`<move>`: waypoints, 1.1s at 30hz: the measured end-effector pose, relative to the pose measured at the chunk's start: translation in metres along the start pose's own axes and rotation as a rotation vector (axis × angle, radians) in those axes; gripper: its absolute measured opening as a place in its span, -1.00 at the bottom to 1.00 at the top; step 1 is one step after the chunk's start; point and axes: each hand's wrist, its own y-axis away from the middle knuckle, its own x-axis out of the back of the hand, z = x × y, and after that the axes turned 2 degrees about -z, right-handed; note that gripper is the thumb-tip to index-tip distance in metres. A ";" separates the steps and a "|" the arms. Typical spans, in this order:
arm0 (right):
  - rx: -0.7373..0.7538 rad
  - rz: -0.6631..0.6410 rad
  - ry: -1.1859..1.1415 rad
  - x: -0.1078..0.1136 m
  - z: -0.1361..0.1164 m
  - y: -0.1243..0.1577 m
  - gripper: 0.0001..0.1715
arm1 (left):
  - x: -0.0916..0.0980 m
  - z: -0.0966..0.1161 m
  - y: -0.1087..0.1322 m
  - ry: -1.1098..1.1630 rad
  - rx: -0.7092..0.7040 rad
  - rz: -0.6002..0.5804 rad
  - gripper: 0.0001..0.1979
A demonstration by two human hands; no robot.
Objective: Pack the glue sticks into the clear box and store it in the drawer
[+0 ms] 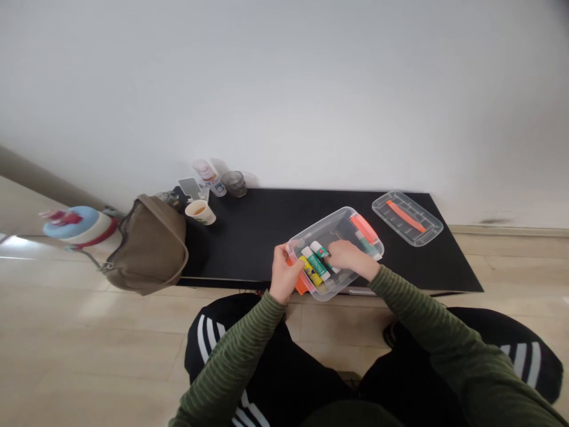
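Observation:
A clear plastic storage box (342, 220) with orange latches rests, tilted, at the front edge of the black table. My left hand (284, 276) grips its left rim by the latch, thumb on the near side. Inside lie several glue sticks: a yellow one (310, 270), a green and white one (316, 263), and another green and white glue stick (319, 249) at the fingers of my right hand (349, 257). My right hand reaches into the box with its fingers closed on that last stick; the fingertips are partly hidden. The clear lid (406, 218) with an orange handle lies apart, at the right.
On the black table (253, 237) stand a paper cup (200, 212) holding a drink, a dark glass (234, 184) and a spray bottle (210, 178). A brown bag (149, 246) and a blue-topped white object (84, 226) are at the left. A white wall (284, 107) rises behind.

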 end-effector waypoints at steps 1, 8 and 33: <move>-0.005 -0.013 0.003 -0.002 -0.003 -0.002 -0.57 | 0.000 0.000 0.000 0.001 -0.006 -0.002 -0.62; -0.005 -0.032 0.033 -0.009 -0.005 -0.006 -0.56 | -0.001 -0.003 0.000 0.017 -0.011 -0.016 -0.60; 0.073 1.412 -0.941 -0.003 0.087 0.076 -0.65 | 0.000 -0.002 -0.002 0.018 0.016 0.022 -0.64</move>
